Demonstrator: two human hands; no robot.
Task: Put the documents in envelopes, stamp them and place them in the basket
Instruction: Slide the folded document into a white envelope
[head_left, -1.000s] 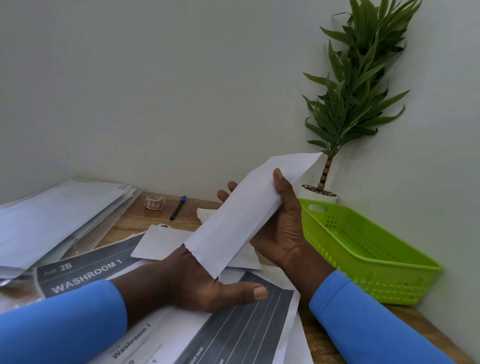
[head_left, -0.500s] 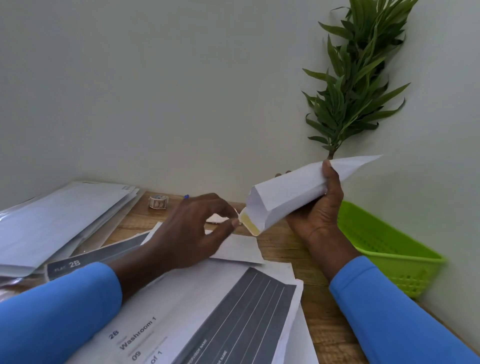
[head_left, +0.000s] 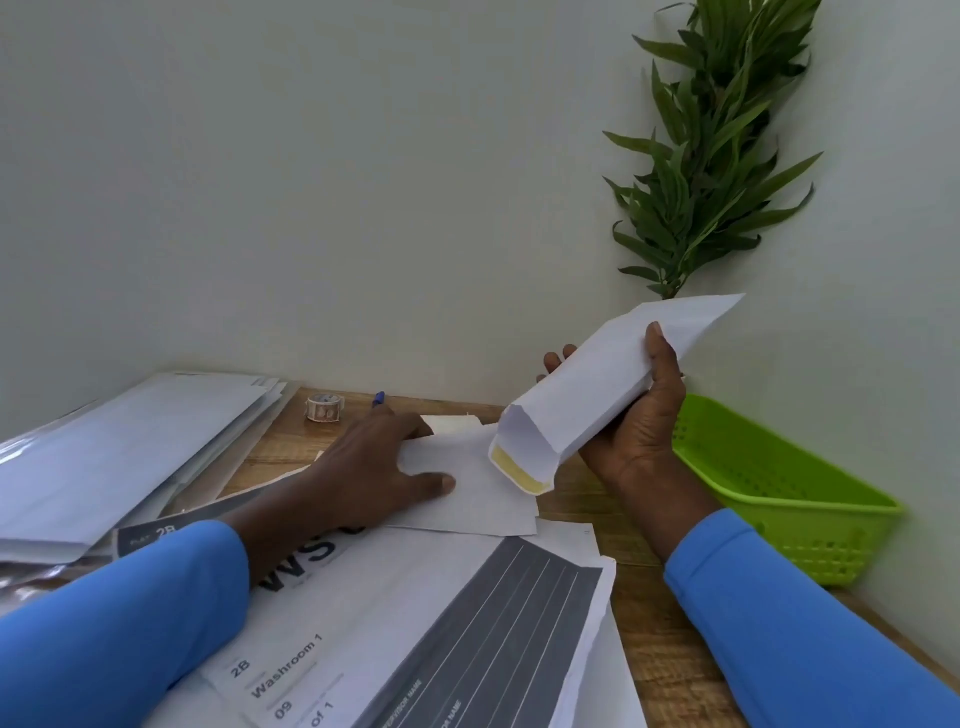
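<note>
change noted: the left hand (head_left: 363, 467) has left the mouth of the envelope (head_left: 597, 384) and now lies flat on a white folded sheet (head_left: 483, 499) on the desk (head_left: 649, 623), fingers spread, thumb out. the right hand (head_left: 639, 431) keeps the envelope raised above the desk, thumb across one face, fingers curled behind, open mouth toward the sheet, gummed flap showing. judgement: envelope opened; picking up the document comes next; insertion, stamping and the green basket (head_left: 779, 499) remain. obscured: the pen (head_left: 379, 399) sits mostly behind the left hand; the sheet is probably the document, no print visible.
</note>
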